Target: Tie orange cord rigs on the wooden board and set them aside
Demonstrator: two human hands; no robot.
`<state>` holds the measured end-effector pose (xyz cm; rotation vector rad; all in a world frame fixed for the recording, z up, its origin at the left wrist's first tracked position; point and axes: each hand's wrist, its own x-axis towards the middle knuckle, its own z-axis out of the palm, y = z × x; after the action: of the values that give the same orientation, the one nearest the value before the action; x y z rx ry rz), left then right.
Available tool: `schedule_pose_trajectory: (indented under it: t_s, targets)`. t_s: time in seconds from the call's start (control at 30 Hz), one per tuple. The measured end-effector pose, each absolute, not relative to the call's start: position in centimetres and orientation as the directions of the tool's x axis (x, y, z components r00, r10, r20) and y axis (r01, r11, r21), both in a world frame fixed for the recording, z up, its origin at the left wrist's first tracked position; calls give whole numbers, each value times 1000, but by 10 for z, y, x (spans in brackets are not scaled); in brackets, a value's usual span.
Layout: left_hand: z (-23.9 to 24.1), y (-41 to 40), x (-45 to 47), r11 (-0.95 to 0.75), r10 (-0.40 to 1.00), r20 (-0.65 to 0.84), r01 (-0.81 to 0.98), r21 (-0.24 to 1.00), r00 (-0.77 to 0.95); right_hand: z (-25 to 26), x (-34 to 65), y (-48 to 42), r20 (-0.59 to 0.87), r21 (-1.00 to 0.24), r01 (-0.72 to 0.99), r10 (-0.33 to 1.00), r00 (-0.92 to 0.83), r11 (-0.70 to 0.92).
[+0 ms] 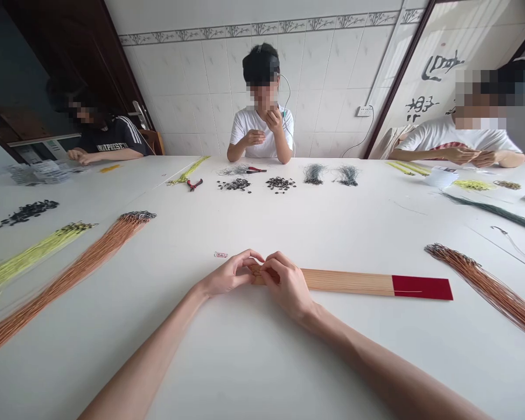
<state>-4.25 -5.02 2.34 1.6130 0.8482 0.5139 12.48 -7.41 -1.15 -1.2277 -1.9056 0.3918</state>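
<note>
In front of me lies a long flat wood-coloured strip (350,281) with a dark red right end (422,287). Fine lines run along its length, and a thin pale strand crosses the red part. My left hand (230,273) curls around the strip's left end, its thumb and fingertips drawn together there. Over the same end, my right hand (289,283) pinches with thumb and forefinger, close to the left fingertips. Small brassy bits show between the hands, but what each pinch holds is too small to make out. A small printed tag (221,255) lies just beyond my left hand.
Orange line bundles lie left (87,254) and right (485,280); a yellow bundle (39,251) is farther left. Across the table are small black parts (280,185), red-handled pliers (195,185) and dark wire bundles (314,174). Three people sit around the far side, hands busy.
</note>
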Motion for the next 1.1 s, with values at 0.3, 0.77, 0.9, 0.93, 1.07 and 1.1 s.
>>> schedule_pose_trajectory:
  t_s: [0.3,0.77,0.9,0.93,1.07,1.1]
  targets:
    - [22,-51,-43,-42,761,-101,203,978,641,-11,122,-74,479,-555,693,858,-187,460]
    - [20,-50,-43,-23,773,-108,197,980,625,-10,122,-73,427,-595,671,882,-201,441]
    - [21,-51,-43,-17,763,-104,180,983,638,-10,122,-73,419,-605,664,885,-205,440]
    - [22,-51,-43,-12,760,-105,175,984,641,-10,122,-73,421,-607,661,884,-205,442]
    - [22,-51,-43,9,758,-113,163,987,643,-10,123,-74,409,-615,660,891,-199,430]
    - [22,-51,-43,11,760,-116,165,986,640,-10,123,-74,404,-615,664,893,-199,426]
